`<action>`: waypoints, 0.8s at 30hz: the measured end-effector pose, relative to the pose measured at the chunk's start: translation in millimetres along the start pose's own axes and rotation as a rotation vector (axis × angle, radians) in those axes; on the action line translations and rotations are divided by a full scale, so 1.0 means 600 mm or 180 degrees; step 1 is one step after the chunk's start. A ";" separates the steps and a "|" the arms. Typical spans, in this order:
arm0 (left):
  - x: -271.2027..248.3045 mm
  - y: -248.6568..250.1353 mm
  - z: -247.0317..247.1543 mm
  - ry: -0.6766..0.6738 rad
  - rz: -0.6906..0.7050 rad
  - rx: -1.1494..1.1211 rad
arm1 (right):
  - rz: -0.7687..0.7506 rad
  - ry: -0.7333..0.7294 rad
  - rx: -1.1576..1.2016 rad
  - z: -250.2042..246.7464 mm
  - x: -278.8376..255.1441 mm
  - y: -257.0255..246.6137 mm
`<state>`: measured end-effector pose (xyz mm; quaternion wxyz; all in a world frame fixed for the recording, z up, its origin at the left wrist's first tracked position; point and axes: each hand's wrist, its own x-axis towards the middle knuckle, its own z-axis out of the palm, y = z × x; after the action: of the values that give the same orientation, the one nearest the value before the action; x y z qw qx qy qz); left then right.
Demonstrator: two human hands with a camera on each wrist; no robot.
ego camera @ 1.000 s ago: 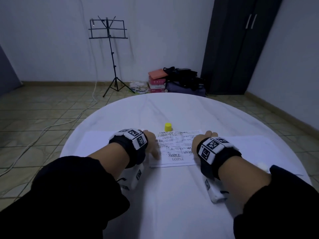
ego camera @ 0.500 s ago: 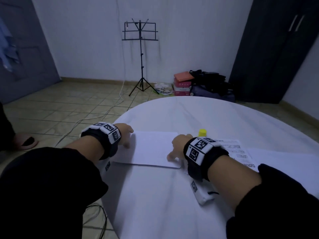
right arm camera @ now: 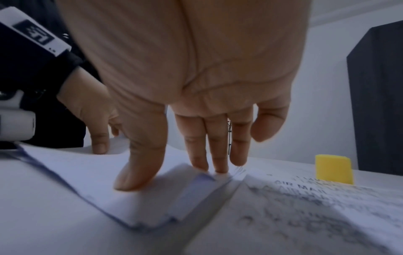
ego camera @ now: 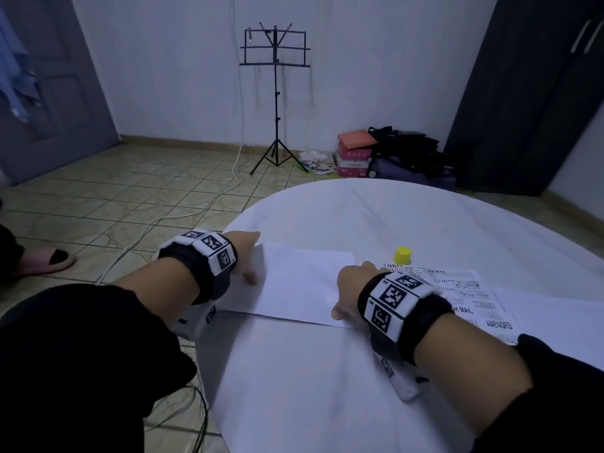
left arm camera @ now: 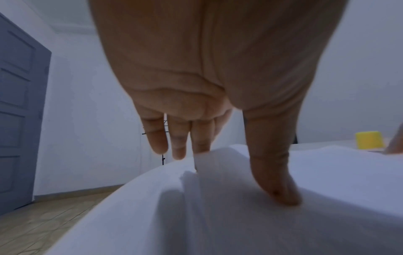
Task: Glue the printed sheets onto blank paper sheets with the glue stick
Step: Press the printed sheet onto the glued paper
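A stack of blank sheets (ego camera: 304, 282) lies near the left rim of the round white table (ego camera: 376, 217). My left hand (ego camera: 253, 259) is at its left edge. In the left wrist view my left hand (left arm camera: 229, 172) has its thumb pressed on the top blank sheet (left arm camera: 218, 181), and the fingertips push that sheet's edge up, so it bows between them. My right hand (ego camera: 349, 289) rests thumb and fingertips on the stack's right edge (right arm camera: 152, 198). Printed sheets (ego camera: 470, 295) lie just to the right. A yellow-capped glue stick (ego camera: 402, 255) stands behind them, untouched.
More white sheets (ego camera: 555, 312) lie at the far right of the table. The table's left rim is right under my left wrist. On the floor beyond are a music stand (ego camera: 276, 93), a white cable (ego camera: 183, 217), boxes and bags (ego camera: 392, 155).
Both hands left the printed sheets and moved left onto the blank stack, and the head view swung left with them. Since half a second ago they have barely shifted.
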<state>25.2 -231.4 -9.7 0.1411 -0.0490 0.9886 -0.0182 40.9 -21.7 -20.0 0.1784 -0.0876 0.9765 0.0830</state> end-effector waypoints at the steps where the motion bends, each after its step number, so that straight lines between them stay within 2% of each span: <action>1: -0.003 -0.001 0.002 0.0047 0.0007 -0.0083 | 0.0022 0.0065 0.0030 -0.001 -0.004 -0.002; 4: -0.018 -0.013 0.007 0.0275 -0.0087 -0.0586 | -0.0158 0.0282 0.0029 -0.003 -0.013 -0.008; 7: -0.043 -0.028 0.005 0.0475 -0.0370 -0.1946 | -0.0371 0.0482 0.0327 0.001 -0.022 -0.008; 9: -0.060 -0.039 0.006 0.0519 -0.0683 -0.2731 | -0.0466 0.0294 0.0278 0.001 -0.027 -0.011; 12: -0.080 -0.054 0.016 0.0085 -0.0987 -0.3252 | -0.0441 0.0091 0.0254 0.000 -0.038 -0.017; 15: -0.105 -0.049 0.027 -0.0475 -0.0925 -0.4012 | -0.0400 0.0087 0.0205 0.007 -0.046 -0.021; 20: -0.133 -0.040 0.028 -0.0332 -0.0939 -0.4604 | -0.0510 0.0238 0.0374 0.015 -0.061 -0.025; 24: -0.167 -0.030 0.023 -0.0272 -0.0925 -0.4744 | -0.0565 0.0756 0.0216 0.001 -0.086 -0.007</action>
<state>126.3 -239.1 5.9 0.1051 -0.2617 0.7167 0.6378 89.6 -18.1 -2.4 0.0712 -0.1767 0.9814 0.0230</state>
